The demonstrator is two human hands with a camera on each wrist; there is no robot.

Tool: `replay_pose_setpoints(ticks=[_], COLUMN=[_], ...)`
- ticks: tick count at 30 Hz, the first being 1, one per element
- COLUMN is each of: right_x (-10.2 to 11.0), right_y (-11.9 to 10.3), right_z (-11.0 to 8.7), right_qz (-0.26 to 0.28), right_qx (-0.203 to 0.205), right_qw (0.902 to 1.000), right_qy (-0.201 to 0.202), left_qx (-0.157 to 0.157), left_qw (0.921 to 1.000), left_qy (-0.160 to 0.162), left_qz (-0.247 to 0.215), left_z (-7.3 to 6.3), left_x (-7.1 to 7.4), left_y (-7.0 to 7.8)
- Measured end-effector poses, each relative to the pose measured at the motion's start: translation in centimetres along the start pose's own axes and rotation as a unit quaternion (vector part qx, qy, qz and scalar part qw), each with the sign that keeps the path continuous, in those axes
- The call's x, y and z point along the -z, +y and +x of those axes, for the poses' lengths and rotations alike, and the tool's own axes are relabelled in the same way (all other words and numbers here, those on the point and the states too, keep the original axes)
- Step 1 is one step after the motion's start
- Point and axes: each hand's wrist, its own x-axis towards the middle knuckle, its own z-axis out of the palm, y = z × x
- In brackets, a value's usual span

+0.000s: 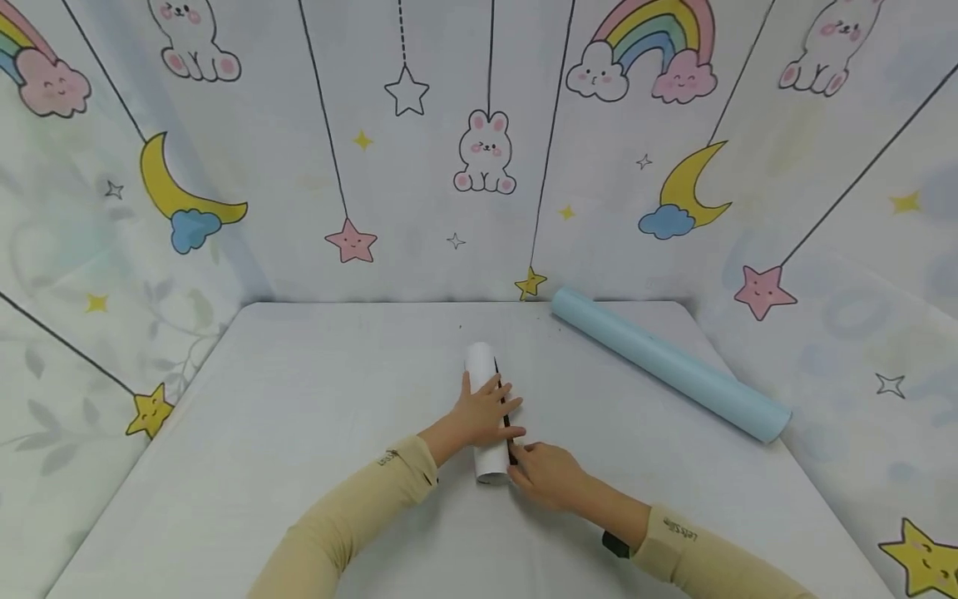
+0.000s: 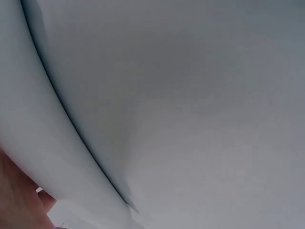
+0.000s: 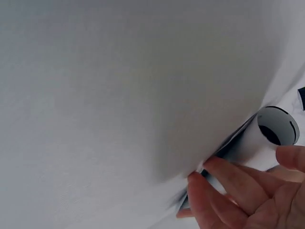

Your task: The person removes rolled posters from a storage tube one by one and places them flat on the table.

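A white rolled-up sheet [image 1: 491, 457] lies on the table with a dark strip [image 1: 506, 408] along its right side. Across its middle rests my left hand [image 1: 482, 416], fingers spread and reaching over the strip. In the left wrist view, part of that hand [image 2: 19, 195] shows beside the roll [image 2: 57, 124]. My right hand [image 1: 550, 474] is at the near end of the strip. The right wrist view shows its fingertips [image 3: 213, 163] touching the roll's dark edge, with the thumb [image 3: 289, 157] apart, beside the roll's hollow end [image 3: 281, 114].
A longer light-blue roll [image 1: 669, 362] lies slanted along the right side of the white table [image 1: 299, 399]. Behind the table hangs a printed backdrop [image 1: 419, 183] with stars, moons and rabbits. A black band [image 1: 616, 545] is on the right wrist.
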Motion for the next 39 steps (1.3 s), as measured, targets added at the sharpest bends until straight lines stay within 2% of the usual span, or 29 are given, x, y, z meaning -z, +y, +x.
replay_pose_setpoints(ticks=[4, 9, 12, 16, 17, 20, 24, 31, 39], right_x=[0.0, -0.1, -0.1, 0.0, 0.0, -0.1, -0.3, -0.2, 0.2], right_y=[-0.5, -0.6, -0.5, 0.0, 0.2, 0.9, 1.6, 2.0, 2.6], right_z=[0.2, 0.9, 1.7, 2.8, 3.0, 3.6, 4.1, 4.1, 3.3], right_qz=[-0.020, -0.068, -0.113, -0.128, -0.124, -0.106, -0.077, -0.041, -0.063], right_qx=[0.005, 0.028, 0.055, 0.098, 0.106, 0.109, 0.080, 0.052, 0.002], right_qw=[0.9997, 0.9961, 0.9898, 0.9841, 0.9841, 0.9882, 0.9929, 0.9965, 0.9950], right_qy=[0.012, 0.047, 0.068, 0.075, 0.069, 0.019, -0.042, -0.052, -0.077], left_qx=[-0.001, -0.013, -0.023, -0.041, -0.044, -0.052, -0.061, -0.073, -0.053], left_qw=[0.9999, 0.9988, 0.9976, 0.9941, 0.9931, 0.9883, 0.9848, 0.9880, 0.9916], left_qy=[0.013, 0.022, 0.028, 0.043, 0.044, 0.045, 0.056, 0.100, 0.115], left_qz=[-0.010, -0.042, -0.060, -0.090, -0.100, -0.136, -0.153, -0.092, 0.023], left_z=[-0.7, -1.7, -2.1, -2.5, -2.6, -2.8, -3.2, -3.7, -3.9], left_x=[-0.3, -0.3, -0.4, -0.7, -0.9, -1.3, -1.7, -2.0, -1.7], left_y=[-1.3, -2.7, -3.5, -4.3, -4.5, -5.0, -5.7, -6.6, -6.4])
